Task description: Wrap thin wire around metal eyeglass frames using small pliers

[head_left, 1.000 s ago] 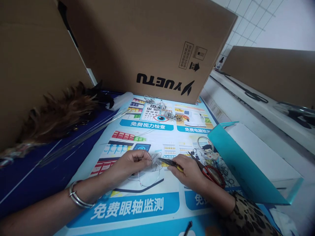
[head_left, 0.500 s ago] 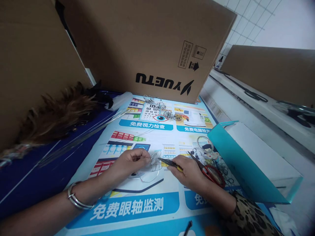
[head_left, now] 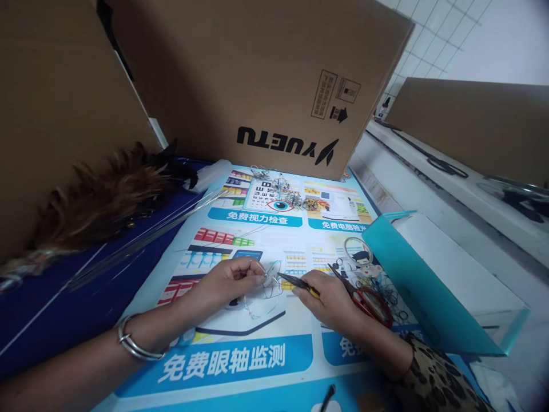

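My left hand (head_left: 227,283) is closed in a pinch on a thin bent silver wire piece (head_left: 269,281), held just above a printed poster mat (head_left: 240,357). My right hand (head_left: 328,297) is closed round small yellow-handled pliers (head_left: 297,282), whose dark tips touch the wire from the right. A silver bangle (head_left: 131,343) sits on my left wrist. My right sleeve has a leopard pattern.
Red-handled scissors (head_left: 364,297) lie right of my right hand, beside small metal rings. A teal paper bag (head_left: 429,292) lies at the right. Finished wire ornaments (head_left: 283,194) sit before a big cardboard box (head_left: 266,80). Brown feathers (head_left: 98,200) and long wires (head_left: 141,237) lie at left.
The wire piece has turned a little between my fingers and its loose loop has shifted. Both hands stay in almost the same place.
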A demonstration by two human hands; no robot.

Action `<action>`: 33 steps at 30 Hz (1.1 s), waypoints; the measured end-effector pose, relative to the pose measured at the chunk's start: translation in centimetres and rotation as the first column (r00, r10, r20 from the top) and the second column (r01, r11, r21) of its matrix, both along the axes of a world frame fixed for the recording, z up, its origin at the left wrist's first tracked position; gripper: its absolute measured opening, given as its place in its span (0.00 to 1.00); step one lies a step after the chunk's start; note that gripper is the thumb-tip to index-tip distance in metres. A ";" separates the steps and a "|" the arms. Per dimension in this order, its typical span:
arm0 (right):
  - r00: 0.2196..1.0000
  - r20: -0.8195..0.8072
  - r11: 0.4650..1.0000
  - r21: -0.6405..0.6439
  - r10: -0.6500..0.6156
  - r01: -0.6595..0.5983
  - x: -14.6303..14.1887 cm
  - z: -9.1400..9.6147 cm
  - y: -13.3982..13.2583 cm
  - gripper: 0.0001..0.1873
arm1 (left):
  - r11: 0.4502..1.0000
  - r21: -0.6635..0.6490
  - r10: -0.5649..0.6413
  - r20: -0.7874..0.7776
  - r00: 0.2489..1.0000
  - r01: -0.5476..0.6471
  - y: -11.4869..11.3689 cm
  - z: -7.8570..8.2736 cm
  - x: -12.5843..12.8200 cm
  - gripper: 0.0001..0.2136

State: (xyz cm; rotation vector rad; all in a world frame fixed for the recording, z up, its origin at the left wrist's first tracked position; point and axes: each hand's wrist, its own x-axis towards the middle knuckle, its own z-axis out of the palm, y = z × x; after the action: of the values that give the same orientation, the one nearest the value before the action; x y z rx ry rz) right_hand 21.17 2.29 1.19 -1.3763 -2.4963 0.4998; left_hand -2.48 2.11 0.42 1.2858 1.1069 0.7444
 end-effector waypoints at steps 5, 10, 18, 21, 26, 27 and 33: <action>1.000 -0.007 1.000 -0.009 0.005 -0.005 0.0 -0.1 0.0 0.13 | 1.000 -0.005 -0.020 0.027 0.999 0.020 0.2 0.3 -0.1 0.12; 1.000 -0.006 1.000 -0.003 0.014 -0.014 0.0 -0.3 0.1 0.13 | 0.999 -0.020 -0.029 0.049 0.998 0.030 0.6 -0.1 -0.6 0.17; 1.000 0.023 1.000 -0.001 0.015 -0.015 0.0 -0.3 0.0 0.13 | 0.991 0.091 -0.092 -0.014 0.996 0.093 1.1 -0.4 -1.2 0.17; 0.999 0.027 1.000 0.005 0.016 -0.017 -0.1 -0.1 -0.1 0.14 | 0.980 0.170 -0.088 -0.107 0.990 0.106 1.2 0.0 -1.3 0.16; 0.999 0.035 1.000 0.003 0.024 -0.024 -0.2 0.0 -0.1 0.13 | 0.912 0.378 -0.055 -0.276 0.960 0.161 1.4 1.5 -1.1 0.12; 0.999 0.039 1.000 0.002 0.025 -0.025 -0.2 0.0 -0.1 0.13 | 0.900 0.399 -0.056 -0.294 0.954 0.176 1.4 1.7 -1.0 0.12; 0.999 0.048 1.000 -0.008 0.026 -0.025 -0.3 0.0 -0.2 0.14 | 0.877 0.398 -0.117 -0.370 0.922 0.270 1.3 2.1 -0.5 0.10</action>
State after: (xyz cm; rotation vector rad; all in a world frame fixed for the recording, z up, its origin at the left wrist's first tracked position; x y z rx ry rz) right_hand 20.88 2.12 1.17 -1.3768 -2.5561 0.4874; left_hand -2.95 3.41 2.53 1.9442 1.0845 0.6568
